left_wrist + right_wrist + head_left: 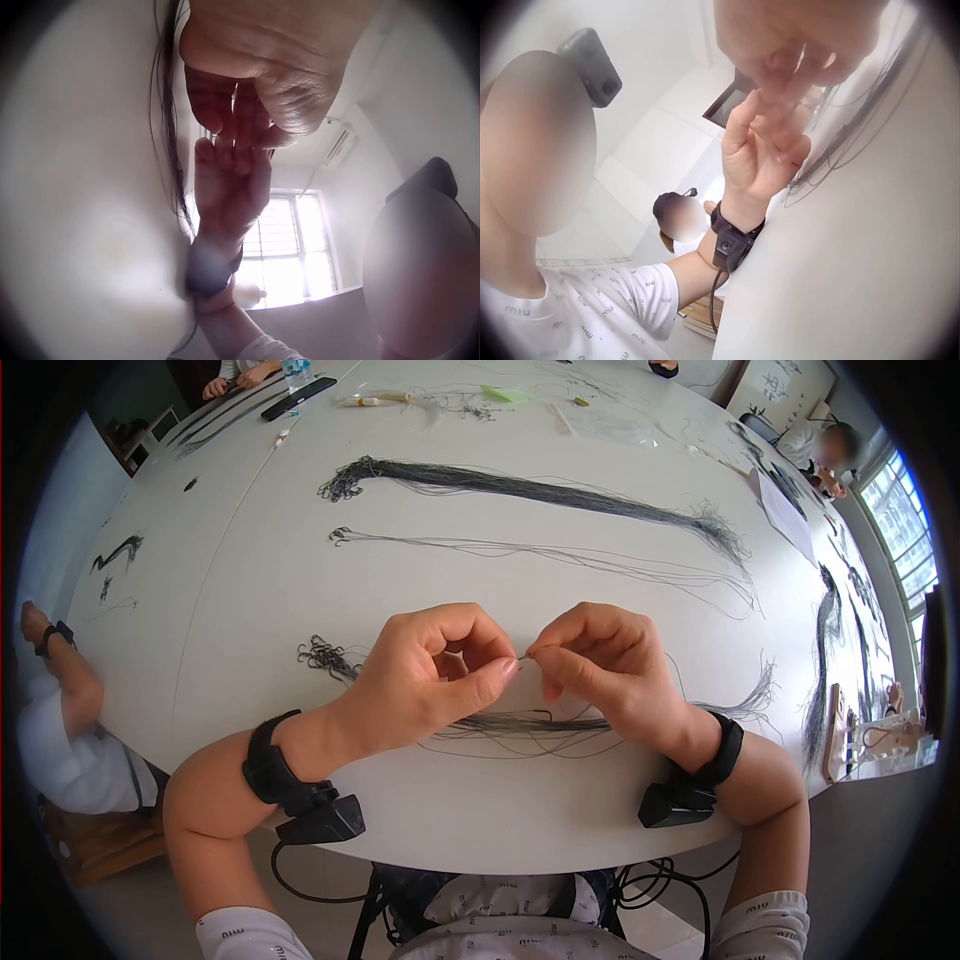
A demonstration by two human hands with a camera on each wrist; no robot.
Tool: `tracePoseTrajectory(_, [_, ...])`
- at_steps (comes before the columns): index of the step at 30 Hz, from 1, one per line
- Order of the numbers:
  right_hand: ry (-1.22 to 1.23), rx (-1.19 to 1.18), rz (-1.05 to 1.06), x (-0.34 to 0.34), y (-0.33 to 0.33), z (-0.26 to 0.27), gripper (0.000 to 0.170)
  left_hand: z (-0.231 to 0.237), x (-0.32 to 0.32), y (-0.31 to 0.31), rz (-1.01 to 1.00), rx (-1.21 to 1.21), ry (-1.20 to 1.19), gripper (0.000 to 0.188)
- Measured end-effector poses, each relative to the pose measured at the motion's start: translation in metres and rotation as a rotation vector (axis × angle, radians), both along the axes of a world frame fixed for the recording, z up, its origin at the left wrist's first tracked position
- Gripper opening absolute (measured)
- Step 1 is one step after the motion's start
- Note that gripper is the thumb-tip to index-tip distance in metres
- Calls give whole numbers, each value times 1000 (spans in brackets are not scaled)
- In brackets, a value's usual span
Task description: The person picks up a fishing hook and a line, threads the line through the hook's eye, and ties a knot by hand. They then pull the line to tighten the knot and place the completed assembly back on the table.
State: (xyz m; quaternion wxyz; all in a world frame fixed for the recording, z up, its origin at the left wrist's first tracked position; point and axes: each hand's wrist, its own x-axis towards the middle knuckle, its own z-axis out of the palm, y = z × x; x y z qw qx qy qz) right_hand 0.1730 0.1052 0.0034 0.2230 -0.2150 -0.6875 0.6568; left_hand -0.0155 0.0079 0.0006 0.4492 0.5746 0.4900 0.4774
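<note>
Head view shows a white table (500, 800) bearing a long bundle of dark strands (520, 487) across its middle. A nearer bundle (560, 724) runs beneath the hands. Left hand (425, 670) and right hand (605, 663) meet above it, thumbs and forefingers pinched. Toward the far edge stands a clear bottle (297, 372), its contents too small to tell. Smallest, a tiny thin piece (525, 656) sits gripped between both hands' fingertips.
</note>
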Motion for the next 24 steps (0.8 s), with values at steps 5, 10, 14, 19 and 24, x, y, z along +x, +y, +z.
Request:
tracePoseTrajectory(5, [67, -3, -108, 1, 10, -9, 8, 0, 2, 1, 84, 183, 242, 6])
tracePoseTrajectory(10, [134, 183, -94, 0, 8, -12, 16, -4, 1, 2, 94, 308, 329, 9])
tracePoseTrajectory(14, [95, 442, 2, -2, 6, -10, 13, -2, 3, 3, 79, 395, 386, 15])
tracePoseTrajectory(19, [95, 495, -10, -2, 4, -10, 9, -4, 2, 5, 70, 535, 485, 18])
tracePoseTrajectory(24, [104, 641, -105, 0, 7, -11, 11, -4, -3, 8, 189, 907, 728, 20])
